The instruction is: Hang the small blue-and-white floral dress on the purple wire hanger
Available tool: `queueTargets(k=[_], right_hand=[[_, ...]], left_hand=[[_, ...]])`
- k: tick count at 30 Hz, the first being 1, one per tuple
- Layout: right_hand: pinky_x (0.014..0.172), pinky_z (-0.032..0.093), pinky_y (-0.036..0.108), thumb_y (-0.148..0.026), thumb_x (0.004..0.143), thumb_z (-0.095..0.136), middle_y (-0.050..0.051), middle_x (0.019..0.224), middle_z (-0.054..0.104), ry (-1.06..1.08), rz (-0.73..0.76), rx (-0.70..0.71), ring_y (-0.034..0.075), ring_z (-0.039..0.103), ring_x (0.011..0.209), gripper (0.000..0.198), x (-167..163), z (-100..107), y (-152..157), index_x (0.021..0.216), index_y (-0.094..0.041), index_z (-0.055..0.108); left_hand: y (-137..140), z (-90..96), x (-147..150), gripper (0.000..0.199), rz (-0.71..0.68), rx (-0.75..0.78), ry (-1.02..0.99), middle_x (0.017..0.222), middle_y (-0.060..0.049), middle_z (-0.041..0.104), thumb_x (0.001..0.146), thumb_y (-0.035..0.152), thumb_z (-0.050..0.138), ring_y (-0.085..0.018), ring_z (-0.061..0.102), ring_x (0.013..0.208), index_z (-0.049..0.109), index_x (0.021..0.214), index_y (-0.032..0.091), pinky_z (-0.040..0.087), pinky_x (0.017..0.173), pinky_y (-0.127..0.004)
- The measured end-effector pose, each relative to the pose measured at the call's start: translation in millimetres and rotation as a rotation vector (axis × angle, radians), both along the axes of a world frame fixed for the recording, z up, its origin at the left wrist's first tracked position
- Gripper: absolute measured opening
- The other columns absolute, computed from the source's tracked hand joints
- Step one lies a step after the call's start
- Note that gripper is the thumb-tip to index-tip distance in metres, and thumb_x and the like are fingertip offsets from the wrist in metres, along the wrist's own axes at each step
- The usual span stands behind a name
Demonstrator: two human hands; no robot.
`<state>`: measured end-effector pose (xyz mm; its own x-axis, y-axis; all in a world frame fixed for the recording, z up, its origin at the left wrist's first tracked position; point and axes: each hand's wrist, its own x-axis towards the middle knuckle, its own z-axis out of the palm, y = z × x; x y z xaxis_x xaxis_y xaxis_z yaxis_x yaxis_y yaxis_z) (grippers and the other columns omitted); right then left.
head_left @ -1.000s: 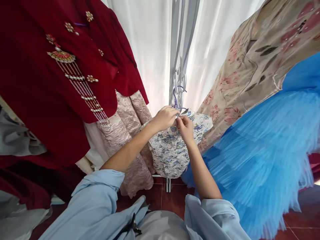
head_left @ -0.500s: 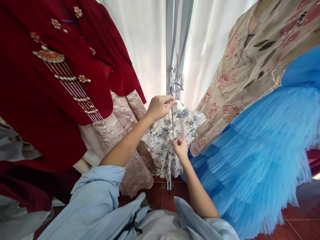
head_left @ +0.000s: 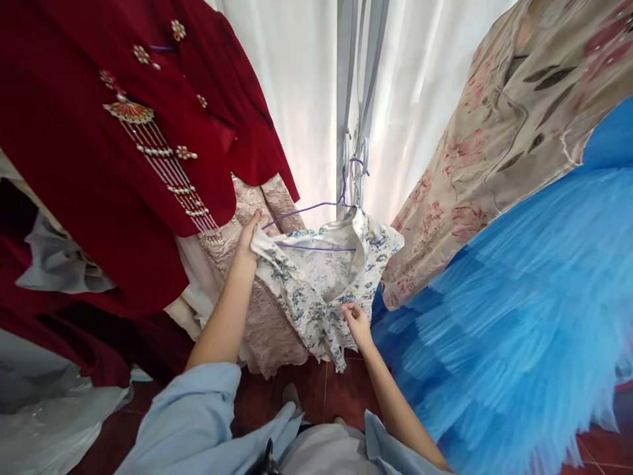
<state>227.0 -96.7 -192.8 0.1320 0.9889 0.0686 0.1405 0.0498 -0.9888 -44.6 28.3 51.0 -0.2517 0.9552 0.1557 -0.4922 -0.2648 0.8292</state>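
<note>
A white blouse with a blue floral print (head_left: 306, 310) hangs on a purple hanger (head_left: 319, 249), its neckline spread so the hanger's lower bar shows. At the blouse's left shoulder, my left hand (head_left: 247, 243) is closed on the cloth, thumb up beside the hanger's end. Lower down at the front, my right hand (head_left: 357, 323) pinches the fabric near the bottom of the neckline. The hanger's hook sits among several white hooks (head_left: 357, 148) on a grey stand (head_left: 349, 59).
A dark red jacket (head_left: 208, 152) with beaded ornaments and a pink textured skirt (head_left: 271, 316) hang on the left. To the right are a beige floral dress (head_left: 459, 165) and a blue ruffled gown (head_left: 504, 290). White curtains (head_left: 291, 86) stand behind; the floor (head_left: 341, 396) is red tile.
My left hand has moved from the collar out to the left shoulder. The neckline has opened, exposing the hanger. My right hand has moved slightly down, still at the blouse front.
</note>
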Motion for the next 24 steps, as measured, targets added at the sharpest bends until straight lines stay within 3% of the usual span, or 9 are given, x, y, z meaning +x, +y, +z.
queueTargets(k=[2, 4, 7, 9, 12, 15, 19, 21, 24], right_hand=[[0.063, 0.047, 0.029, -0.048, 0.087, 0.058, 0.005, 0.075, 0.066, 0.017, 0.060, 0.078, 0.018, 0.057, 0.064, 0.041, -7.3, 15.7, -4.7, 0.105, -0.013, 0.066], [0.079, 0.052, 0.034, -0.041, 0.083, 0.067, 0.012, 0.105, 0.071, -0.021, 0.162, 0.189, 0.021, 0.064, 0.086, 0.048, -17.6, 34.0, -11.5, 0.124, -0.016, 0.063], [0.097, 0.048, 0.039, -0.032, 0.074, 0.075, 0.012, 0.125, 0.066, -0.087, 0.383, 0.257, 0.026, 0.061, 0.110, 0.059, -30.3, 57.7, -21.0, 0.129, -0.018, 0.061], [0.090, 0.051, 0.037, -0.030, 0.076, 0.070, 0.008, 0.106, 0.071, -0.081, 0.514, 0.173, 0.024, 0.063, 0.098, 0.039, -29.8, 67.4, -25.8, 0.112, -0.016, 0.067], [0.071, 0.051, 0.030, -0.027, 0.081, 0.059, 0.002, 0.077, 0.065, -0.046, 0.621, -0.010, 0.017, 0.057, 0.072, 0.013, -8.4, 77.6, -33.2, 0.085, -0.016, 0.065], [0.067, 0.049, 0.028, -0.029, 0.081, 0.062, 0.000, 0.072, 0.061, -0.027, 0.714, -0.102, 0.015, 0.053, 0.068, 0.014, 32.7, 95.6, -43.2, 0.077, -0.016, 0.064], [0.079, 0.055, 0.037, -0.041, 0.077, 0.074, 0.005, 0.082, 0.069, 0.020, 0.878, -0.157, 0.023, 0.064, 0.080, 0.028, 96.6, 130.4, -56.9, 0.087, -0.015, 0.072], [0.083, 0.056, 0.042, -0.047, 0.071, 0.080, 0.008, 0.085, 0.072, 0.042, 0.816, -0.128, 0.027, 0.067, 0.085, 0.038, 127.4, 144.4, -61.9, 0.093, -0.016, 0.075], [0.079, 0.057, 0.040, -0.050, 0.068, 0.083, 0.007, 0.078, 0.071, 0.022, 0.723, -0.060, 0.025, 0.067, 0.078, 0.040, 166.1, 157.4, -66.0, 0.090, -0.017, 0.076]], left_hand=[[-19.3, -34.7, 8.9, 0.028, -0.003, -0.048, -0.112, 0.046, 0.013, 0.027, 0.086, 0.040, 0.073, -0.005, 0.025, 0.037, 0.056, 0.079, 0.020, 0.030, 0.043, -0.019], [-42.6, -71.4, 35.7, 0.033, -0.036, -0.102, -0.160, 0.045, 0.013, 0.024, 0.082, 0.043, 0.075, -0.005, 0.022, 0.036, 0.052, 0.075, 0.020, 0.028, 0.042, -0.019], [-78.3, -111.9, 91.5, 0.039, -0.156, -0.151, -0.037, 0.049, 0.011, 0.037, 0.069, 0.048, 0.083, -0.006, 0.034, 0.039, 0.059, 0.082, 0.021, 0.033, 0.045, -0.020], [-97.8, -120.2, 122.4, 0.036, -0.241, -0.094, 0.184, 0.060, 0.005, 0.055, 0.067, 0.044, 0.085, -0.009, 0.048, 0.050, 0.066, 0.083, 0.019, 0.038, 0.050, -0.020], [-116.6, -112.0, 143.1, 0.030, -0.497, 0.031, 0.498, 0.072, -0.002, 0.064, 0.072, 0.041, 0.082, -0.013, 0.057, 0.066, 0.073, 0.087, 0.017, 0.044, 0.063, -0.022], [-130.6, -110.7, 142.5, 0.042, -0.864, 0.031, 0.601, 0.086, -0.006, 0.069, 0.063, 0.046, 0.087, -0.020, 0.062, 0.080, 0.075, 0.091, 0.018, 0.049, 0.074, -0.027], [-151.9, -142.1, 138.1, 0.048, -1.230, -0.081, 0.692, 0.084, -0.006, 0.069, 0.055, 0.055, 0.088, -0.021, 0.061, 0.078, 0.074, 0.081, 0.017, 0.049, 0.074, -0.030], [-155.5, -156.1, 131.2, 0.045, -1.256, -0.084, 0.800, 0.078, -0.004, 0.067, 0.061, 0.058, 0.084, -0.019, 0.058, 0.072, 0.073, 0.077, 0.017, 0.047, 0.068, -0.028], [-141.1, -157.1, 107.7, 0.046, -1.118, 0.001, 0.853, 0.070, -0.002, 0.061, 0.072, 0.060, 0.076, -0.016, 0.053, 0.066, 0.069, 0.073, 0.015, 0.041, 0.061, -0.025]])
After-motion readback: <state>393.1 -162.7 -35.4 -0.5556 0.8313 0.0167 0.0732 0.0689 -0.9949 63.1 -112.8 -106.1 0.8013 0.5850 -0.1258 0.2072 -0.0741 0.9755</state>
